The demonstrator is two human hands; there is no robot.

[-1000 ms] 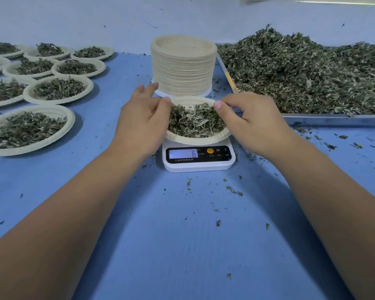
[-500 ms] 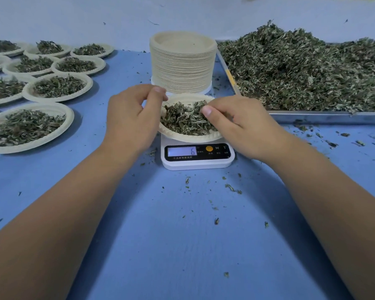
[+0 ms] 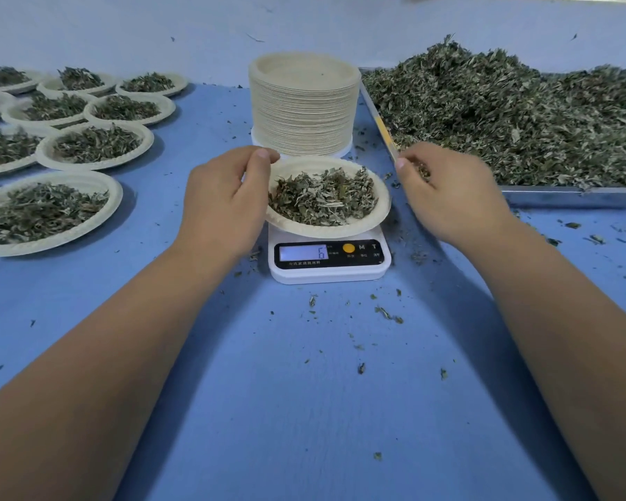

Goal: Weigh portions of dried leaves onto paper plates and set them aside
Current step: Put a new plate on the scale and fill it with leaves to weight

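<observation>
A paper plate (image 3: pixel 374 216) heaped with dried leaves (image 3: pixel 322 198) sits on a small white scale (image 3: pixel 327 260) whose display reads 6. My left hand (image 3: pixel 225 197) grips the plate's left rim, thumb over the edge. To the right of the plate, my right hand (image 3: pixel 449 191) pinches a small tuft of leaves beside the corner of the metal tray (image 3: pixel 571 197). That tray carries a big pile of dried leaves (image 3: pixel 514 117). A tall stack of unused paper plates (image 3: pixel 304 103) stands just behind the scale.
Several filled paper plates (image 3: pixel 94 146) cover the left side of the blue table (image 3: pixel 304 410). Leaf crumbs are scattered in front of the scale and below the tray. A pale wall rises right behind the table.
My right hand has come off the plate's right rim and moved right toward the tray, with a few leaves in its fingers. My left hand kept its grip on the plate.
</observation>
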